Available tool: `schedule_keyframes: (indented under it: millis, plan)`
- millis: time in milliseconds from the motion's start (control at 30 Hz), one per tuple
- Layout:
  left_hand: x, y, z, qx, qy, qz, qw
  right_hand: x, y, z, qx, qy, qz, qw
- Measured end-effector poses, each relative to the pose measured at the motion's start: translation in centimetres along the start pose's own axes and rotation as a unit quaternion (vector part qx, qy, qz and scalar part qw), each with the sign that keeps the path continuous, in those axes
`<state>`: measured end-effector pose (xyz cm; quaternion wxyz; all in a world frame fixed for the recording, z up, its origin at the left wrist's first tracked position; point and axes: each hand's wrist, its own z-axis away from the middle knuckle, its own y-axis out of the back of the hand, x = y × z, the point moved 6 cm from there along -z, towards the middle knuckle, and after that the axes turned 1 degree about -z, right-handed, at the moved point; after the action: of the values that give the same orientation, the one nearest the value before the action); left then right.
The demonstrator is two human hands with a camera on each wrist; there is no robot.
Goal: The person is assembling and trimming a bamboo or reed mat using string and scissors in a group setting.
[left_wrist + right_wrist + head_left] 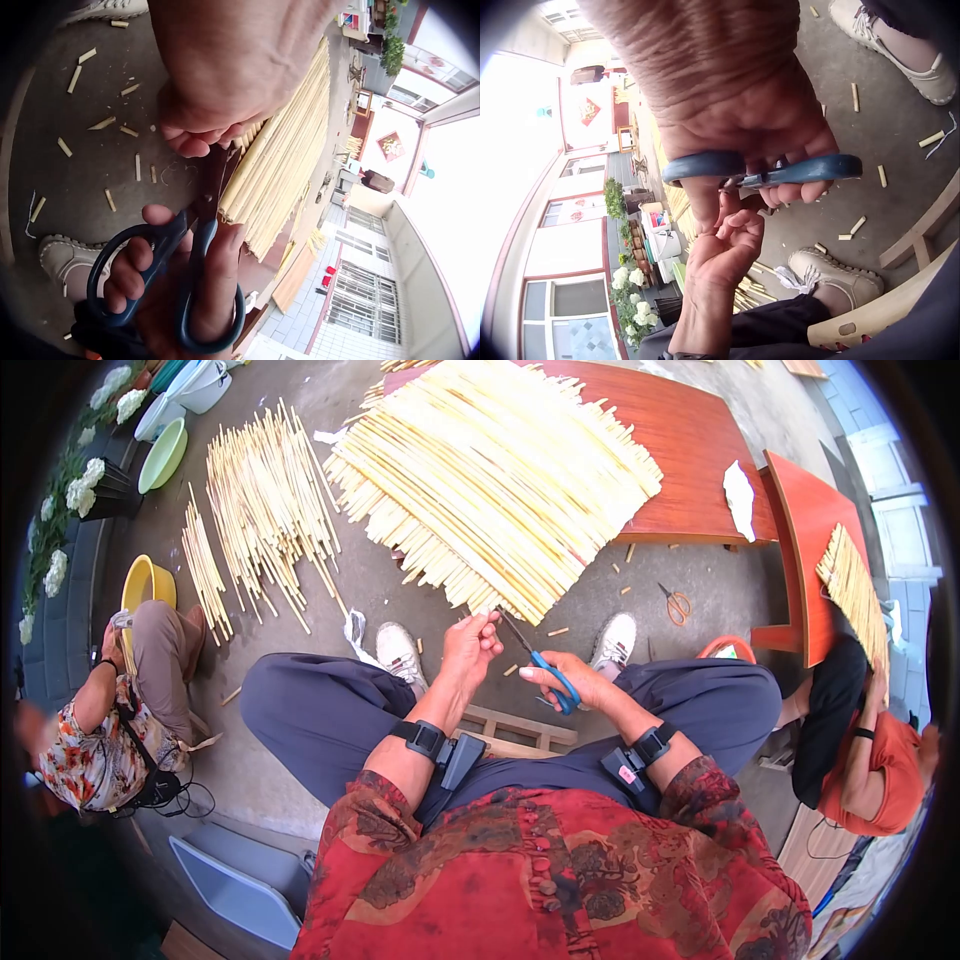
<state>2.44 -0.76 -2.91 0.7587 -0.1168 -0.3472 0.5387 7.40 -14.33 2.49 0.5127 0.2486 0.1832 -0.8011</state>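
Observation:
A large mat of pale yellow stalks [490,470] lies across a red-brown table, one corner reaching over the near edge toward me. My left hand [470,650] pinches at that corner, thumb and fingertips together among the stalk ends; the left wrist view shows its curled fingers [195,142] beside them. My right hand [570,680] holds blue-handled scissors [556,682], thumb in one loop and fingers through the other. The scissors' dark blades [214,169] point up to the left fingertips, right beside the mat's edge.
Short cut stalk pieces [75,79] litter the floor between my shoes. A second pair of scissors [678,608], orange-handled, lies right of them. Loose stalks [270,500] are spread at left. People sit on both sides, the right one with a smaller stalk mat [850,580].

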Motion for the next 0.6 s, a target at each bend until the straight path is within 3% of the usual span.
schedule_keyframes:
  millis: [67, 200, 400, 600]
  plan:
    - [-0.05, -0.19, 0.12, 0.015, 0.002, 0.011, 1.000, -0.12, -0.28, 0.04, -0.014, -0.005, -0.118, 0.993]
    - [-0.88, 0.10, -0.41, 0.027, 0.037, 0.045, 0.998, 0.07, 0.05, -0.19, -0.007, -0.023, -0.081, 0.996]
    - [-0.65, 0.19, -0.50, 0.000, 0.018, 0.024, 1.000, 0.07, 0.01, -0.16, -0.011, 0.002, -0.051, 0.999]
    - [-0.65, 0.39, -0.76, -0.004, 0.022, 0.010, 1.000, 0.50, -0.80, -0.21, -0.045, -0.019, -0.146, 0.988]
